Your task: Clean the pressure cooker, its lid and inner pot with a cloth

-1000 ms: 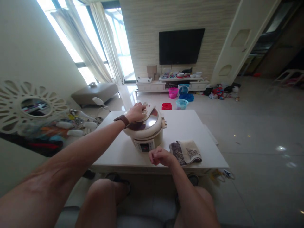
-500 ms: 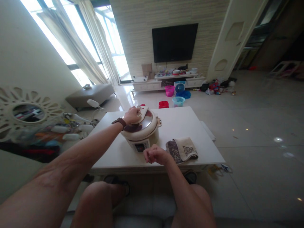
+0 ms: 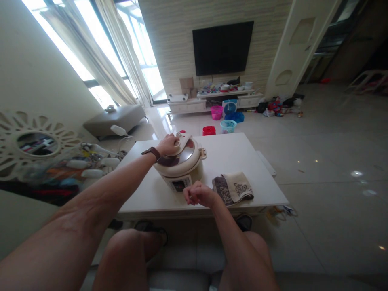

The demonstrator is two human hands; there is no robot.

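A cream electric pressure cooker (image 3: 181, 165) stands on the white low table (image 3: 230, 153), its control panel facing me. My left hand (image 3: 168, 144), with a dark watch on the wrist, is closed over the cream handle of the cooker's lid (image 3: 182, 152). My right hand (image 3: 197, 194) rests near the table's front edge, just in front of the cooker, fingers curled in a loose fist with nothing visible in them. A folded patterned towel (image 3: 233, 188) lies right of that hand.
My bare knees are below the table's front edge. Beyond the table are red, pink and blue plastic baskets (image 3: 228, 126) on the tiled floor, a TV stand (image 3: 212, 101) under a wall TV, and a grey bench (image 3: 115, 118) at the left by the curtains.
The view shifted slightly; my left hand stays on the lid handle and my right hand stays curled by the cooker's front. The lid looks turned a little.
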